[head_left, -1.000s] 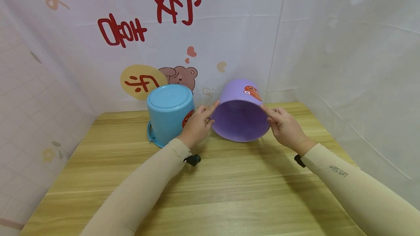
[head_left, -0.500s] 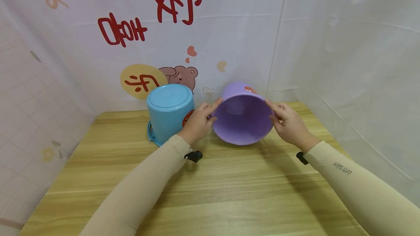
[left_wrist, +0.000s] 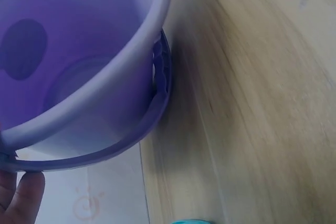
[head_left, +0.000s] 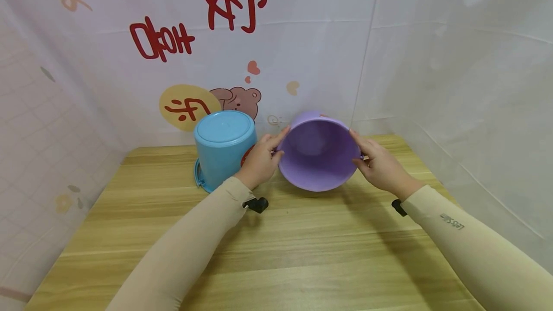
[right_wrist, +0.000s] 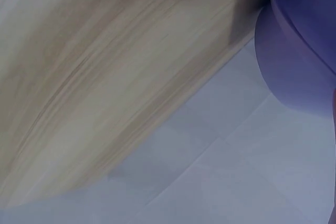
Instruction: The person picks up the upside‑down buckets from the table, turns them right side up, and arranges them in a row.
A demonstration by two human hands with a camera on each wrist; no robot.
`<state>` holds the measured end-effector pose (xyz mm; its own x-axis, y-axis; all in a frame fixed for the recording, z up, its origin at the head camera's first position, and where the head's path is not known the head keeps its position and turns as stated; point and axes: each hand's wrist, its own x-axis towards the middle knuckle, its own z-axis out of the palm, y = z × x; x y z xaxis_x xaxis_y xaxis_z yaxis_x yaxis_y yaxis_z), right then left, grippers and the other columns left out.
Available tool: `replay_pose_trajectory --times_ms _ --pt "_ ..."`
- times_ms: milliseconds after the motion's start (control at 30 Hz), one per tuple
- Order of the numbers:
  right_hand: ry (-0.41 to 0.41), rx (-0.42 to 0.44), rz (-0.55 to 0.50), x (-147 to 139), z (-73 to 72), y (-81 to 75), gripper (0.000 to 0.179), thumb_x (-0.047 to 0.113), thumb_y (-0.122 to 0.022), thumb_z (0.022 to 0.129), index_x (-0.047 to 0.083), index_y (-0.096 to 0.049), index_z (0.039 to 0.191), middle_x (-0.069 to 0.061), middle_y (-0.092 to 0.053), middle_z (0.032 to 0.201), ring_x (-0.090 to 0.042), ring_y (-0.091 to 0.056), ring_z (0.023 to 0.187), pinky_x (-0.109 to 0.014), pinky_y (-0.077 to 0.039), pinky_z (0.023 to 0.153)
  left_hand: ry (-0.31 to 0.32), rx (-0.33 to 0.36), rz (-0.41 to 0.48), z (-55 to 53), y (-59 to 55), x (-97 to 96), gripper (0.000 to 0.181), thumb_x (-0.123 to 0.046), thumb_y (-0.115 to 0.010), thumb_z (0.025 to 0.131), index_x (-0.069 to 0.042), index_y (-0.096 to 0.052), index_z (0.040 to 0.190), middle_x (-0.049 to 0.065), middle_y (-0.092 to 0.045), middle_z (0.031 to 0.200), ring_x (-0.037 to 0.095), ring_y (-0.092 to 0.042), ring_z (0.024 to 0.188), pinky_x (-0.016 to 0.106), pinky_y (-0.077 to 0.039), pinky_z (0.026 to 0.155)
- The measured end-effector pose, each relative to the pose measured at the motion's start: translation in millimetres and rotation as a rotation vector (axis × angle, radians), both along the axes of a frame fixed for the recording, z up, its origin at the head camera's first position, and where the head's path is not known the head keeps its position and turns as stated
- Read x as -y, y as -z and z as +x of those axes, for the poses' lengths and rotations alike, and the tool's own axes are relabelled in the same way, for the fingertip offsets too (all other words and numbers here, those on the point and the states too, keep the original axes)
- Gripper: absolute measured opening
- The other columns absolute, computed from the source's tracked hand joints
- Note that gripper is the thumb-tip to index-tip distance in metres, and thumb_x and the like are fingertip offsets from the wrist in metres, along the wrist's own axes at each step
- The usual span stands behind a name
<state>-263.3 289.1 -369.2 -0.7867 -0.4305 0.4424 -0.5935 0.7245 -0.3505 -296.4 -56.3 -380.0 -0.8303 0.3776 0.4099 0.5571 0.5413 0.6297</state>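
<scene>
A purple bucket (head_left: pixel 317 176) is tipped on its side near the back of the table, its mouth turned towards the head camera. My left hand (head_left: pixel 260 160) grips the left side of its rim, thumb inside the mouth edge. On the opposite side, my right hand (head_left: pixel 382 164) pinches the rim between thumb and fingers. In the left wrist view the bucket's curved handle (left_wrist: pixel 107 151) hangs along the outside below the rim, with fingertips (left_wrist: pixel 29 192) right at its end. The right wrist view shows mainly the bucket's outer wall (right_wrist: pixel 294 72).
A light blue bucket (head_left: pixel 222 164) stands upside down just left of my left hand, its handle (head_left: pixel 197 174) down at the table. A white printed curtain (head_left: pixel 302 52) hangs behind the wood-grain table (head_left: pixel 285 258), and another sheet (head_left: pixel 484 109) hangs on the right.
The purple bucket's mouth has tipped upwards to face the head camera more, and its orange sticker is now nearly hidden. My right hand has shifted slightly right and up with the rim.
</scene>
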Motion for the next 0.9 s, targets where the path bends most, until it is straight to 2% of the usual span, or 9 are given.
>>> replay_pose_trajectory --times_ms 200,300,367,467,667,900 --pt "-0.017 0.019 -0.03 1 -3.2 -0.2 0.082 -0.008 -0.069 0.096 0.011 -0.03 0.167 -0.028 -0.061 0.132 -0.038 -0.07 0.105 -0.043 -0.064 0.079 -0.014 0.01 0.014 1.6 2.5 2.7 0.072 -0.008 -0.067 0.103 -0.03 -0.038 0.164 0.013 -0.055 0.116 0.021 -0.057 0.089 0.032 -0.054 0.074" --pt "-0.018 0.029 -0.055 2 -4.6 -0.8 0.083 -0.01 -0.068 0.096 0.01 -0.03 0.166 -0.025 -0.064 0.122 -0.035 -0.069 0.101 -0.032 -0.064 0.075 -0.014 0.032 0.027 2.0 6.6 3.7 0.076 -0.01 -0.07 0.102 -0.033 -0.035 0.165 0.013 -0.053 0.126 0.02 -0.059 0.097 0.032 -0.055 0.08" --pt "-0.014 0.035 -0.075 3 -5.0 -1.9 0.083 -0.011 -0.068 0.095 0.009 -0.031 0.166 -0.023 -0.065 0.114 -0.033 -0.068 0.098 -0.024 -0.062 0.072 -0.015 0.047 0.028 2.6 9.2 3.9 0.079 -0.012 -0.071 0.101 -0.036 -0.032 0.166 0.014 -0.051 0.135 0.021 -0.06 0.097 0.032 -0.056 0.081" --pt "-0.009 0.046 -0.096 4 -4.5 -4.4 0.083 -0.011 -0.067 0.095 0.01 -0.031 0.166 -0.02 -0.065 0.108 -0.031 -0.067 0.095 -0.016 -0.058 0.067 -0.017 0.053 0.024 2.4 13.3 2.8 0.079 -0.014 -0.072 0.101 -0.034 -0.032 0.166 0.016 -0.048 0.144 0.021 -0.061 0.092 0.032 -0.055 0.079" --pt "0.002 0.062 -0.119 6 -2.6 -8.3 0.081 -0.011 -0.065 0.096 0.011 -0.032 0.166 -0.017 -0.064 0.102 -0.029 -0.066 0.093 -0.016 -0.056 0.061 -0.046 0.025 -0.016 1.3 15.3 0.8 0.069 -0.011 -0.071 0.101 -0.026 -0.044 0.162 0.014 -0.052 0.142 0.019 -0.06 0.096 0.029 -0.055 0.077" --pt "0.001 0.051 -0.148 5 -5.8 -7.7 0.08 -0.011 -0.064 0.096 0.012 -0.034 0.166 -0.015 -0.063 0.099 -0.019 -0.063 0.09 -0.019 -0.054 0.054 -0.039 0.014 -0.013 0.7 11.7 1.6 0.069 -0.01 -0.071 0.101 -0.028 -0.044 0.162 0.012 -0.054 0.138 0.019 -0.061 0.098 0.027 -0.055 0.073"
